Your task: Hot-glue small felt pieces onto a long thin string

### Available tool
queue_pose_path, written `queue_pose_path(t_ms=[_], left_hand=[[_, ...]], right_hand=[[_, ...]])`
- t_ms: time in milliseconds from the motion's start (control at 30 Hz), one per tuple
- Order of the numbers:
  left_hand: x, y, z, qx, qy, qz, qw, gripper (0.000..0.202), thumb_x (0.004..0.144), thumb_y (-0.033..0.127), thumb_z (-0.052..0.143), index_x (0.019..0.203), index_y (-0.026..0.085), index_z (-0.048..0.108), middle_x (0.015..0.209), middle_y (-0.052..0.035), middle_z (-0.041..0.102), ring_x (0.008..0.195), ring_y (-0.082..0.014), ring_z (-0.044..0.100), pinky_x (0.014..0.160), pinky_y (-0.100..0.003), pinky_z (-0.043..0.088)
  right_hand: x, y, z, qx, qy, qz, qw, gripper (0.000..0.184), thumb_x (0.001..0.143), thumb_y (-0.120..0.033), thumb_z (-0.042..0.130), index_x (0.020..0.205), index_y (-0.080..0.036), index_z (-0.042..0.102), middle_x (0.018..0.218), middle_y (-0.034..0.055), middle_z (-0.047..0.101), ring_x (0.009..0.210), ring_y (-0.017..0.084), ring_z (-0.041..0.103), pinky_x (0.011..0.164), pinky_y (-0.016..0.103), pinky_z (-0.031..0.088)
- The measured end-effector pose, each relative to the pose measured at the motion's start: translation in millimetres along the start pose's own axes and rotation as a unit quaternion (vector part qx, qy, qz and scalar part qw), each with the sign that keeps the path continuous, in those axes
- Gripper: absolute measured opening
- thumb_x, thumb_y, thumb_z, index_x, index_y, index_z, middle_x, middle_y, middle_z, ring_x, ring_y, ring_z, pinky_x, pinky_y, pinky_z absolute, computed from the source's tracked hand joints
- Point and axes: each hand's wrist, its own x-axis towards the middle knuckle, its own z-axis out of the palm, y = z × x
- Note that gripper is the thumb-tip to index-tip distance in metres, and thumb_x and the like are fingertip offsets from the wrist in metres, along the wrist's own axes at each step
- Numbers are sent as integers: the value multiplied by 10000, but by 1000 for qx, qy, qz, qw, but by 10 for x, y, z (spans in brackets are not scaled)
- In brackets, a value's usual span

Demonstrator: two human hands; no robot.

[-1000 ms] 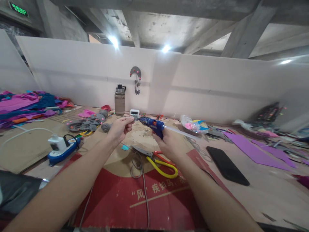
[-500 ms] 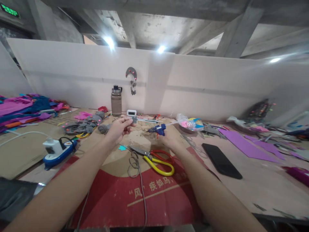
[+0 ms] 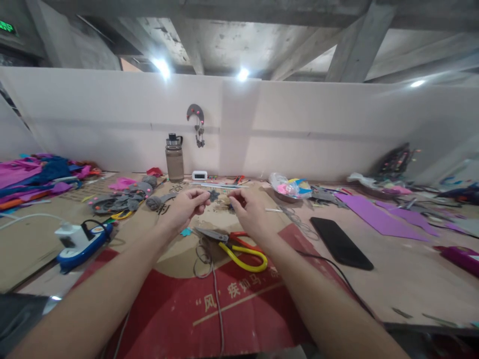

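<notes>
My left hand (image 3: 186,207) pinches a small grey felt star (image 3: 214,195) between thumb and forefinger, just above the cardboard. My right hand (image 3: 250,210) hovers a few centimetres to the right of the star, its fingers loosely curled and nothing visible in them. The blue glue gun is out of sight; a black cord (image 3: 322,258) runs along my right forearm. Scissors with yellow and red handles (image 3: 239,247) lie just below both hands, next to a coiled grey cable (image 3: 204,257).
A black phone (image 3: 340,243) lies to the right, purple felt sheets (image 3: 377,214) beyond it. A bottle (image 3: 174,158) and white timer (image 3: 199,175) stand by the back wall. A power strip (image 3: 80,238), grey felt pieces (image 3: 123,202) and a bowl of coloured bits (image 3: 290,188) are nearby.
My right hand has let go of the blue glue gun and come in toward the star. My left hand keeps hold of the star. The view has shifted slightly.
</notes>
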Motion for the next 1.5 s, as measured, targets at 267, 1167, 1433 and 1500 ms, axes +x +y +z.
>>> queue_pose_path(t_ms=[267,1167,1433,1500], left_hand=[[-87,41,103,176,7,47,983,263,714,419,636,703,156,619,603,-7,582,454,-71,426,443,-203,313],[-16,-10,24,220,27,-1,975,261,667,418,677,622,165,628,538,-7,572,435,-78,434,434,-199,321],[-3,-89,5,144,-1,-20,989,258,684,403,676,715,163,587,545,18,539,458,-74,438,456,-198,332],[-13,-82,35,132,-2,-21,991,261,668,389,693,742,161,589,546,29,522,455,-70,436,451,-197,327]], right_hand=[[-85,-180,-9,-20,-6,-72,997,141,856,-245,479,905,-182,595,878,55,600,778,146,539,712,269,436],[-7,-200,-140,34,10,-20,999,87,816,-214,397,804,-188,479,758,13,525,647,119,474,601,241,387],[-7,-157,-129,81,-16,9,997,181,733,-135,394,694,-181,564,714,5,567,666,121,502,599,230,397],[-5,-125,-96,68,-28,6,997,209,744,-137,407,740,-182,611,739,10,596,694,126,526,622,238,412]])
